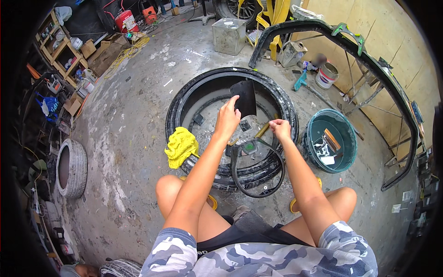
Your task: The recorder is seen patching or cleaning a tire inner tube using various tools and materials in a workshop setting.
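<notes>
A large black tyre (174,108) lies flat on the floor before my knees. Over its hollow, my left hand (227,119) is closed at the left edge of a black curved sheet (244,98), index finger stretched along it. My right hand (280,129) makes a pinch at the tyre's right inner side. Its fingertips meet the end of an olive-brown strip (262,130); whether they hold it is unclear. Between my forearms, a thin black hoop (258,195) leans across the tyre's near rim. A crumpled yellow cloth (182,147) drapes over the tyre's left side.
Right of the tyre stands a teal bucket (332,168) with a wood-handled brush and white pieces inside. A black curved frame (406,106) leans along the right wall. Beyond are a square metal can (229,37) and a paint tin (326,76). Another tyre (79,168) stands at left.
</notes>
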A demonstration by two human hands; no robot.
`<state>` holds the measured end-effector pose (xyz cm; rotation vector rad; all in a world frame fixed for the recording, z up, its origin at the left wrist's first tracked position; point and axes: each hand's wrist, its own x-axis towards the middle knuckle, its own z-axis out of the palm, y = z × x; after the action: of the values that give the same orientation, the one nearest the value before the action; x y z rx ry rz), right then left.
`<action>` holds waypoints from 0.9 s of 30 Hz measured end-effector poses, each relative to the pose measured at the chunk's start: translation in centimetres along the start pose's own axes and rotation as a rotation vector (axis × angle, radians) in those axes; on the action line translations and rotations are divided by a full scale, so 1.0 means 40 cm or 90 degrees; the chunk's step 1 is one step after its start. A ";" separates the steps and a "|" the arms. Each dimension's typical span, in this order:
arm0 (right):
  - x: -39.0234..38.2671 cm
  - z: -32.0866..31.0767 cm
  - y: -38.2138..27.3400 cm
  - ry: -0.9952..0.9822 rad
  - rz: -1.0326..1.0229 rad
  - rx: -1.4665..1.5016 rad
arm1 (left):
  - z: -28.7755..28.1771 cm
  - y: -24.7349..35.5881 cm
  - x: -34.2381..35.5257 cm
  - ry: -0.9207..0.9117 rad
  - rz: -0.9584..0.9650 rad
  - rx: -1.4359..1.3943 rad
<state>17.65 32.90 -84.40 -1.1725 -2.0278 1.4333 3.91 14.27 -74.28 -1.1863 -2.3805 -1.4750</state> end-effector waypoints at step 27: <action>0.184 -0.121 -0.033 -0.321 0.283 -0.596 | -0.015 0.020 0.020 0.014 -0.052 -0.036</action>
<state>16.35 41.48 -82.32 -1.8435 -3.1184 0.9818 3.68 14.42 -73.02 -1.0907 -2.4161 -1.5818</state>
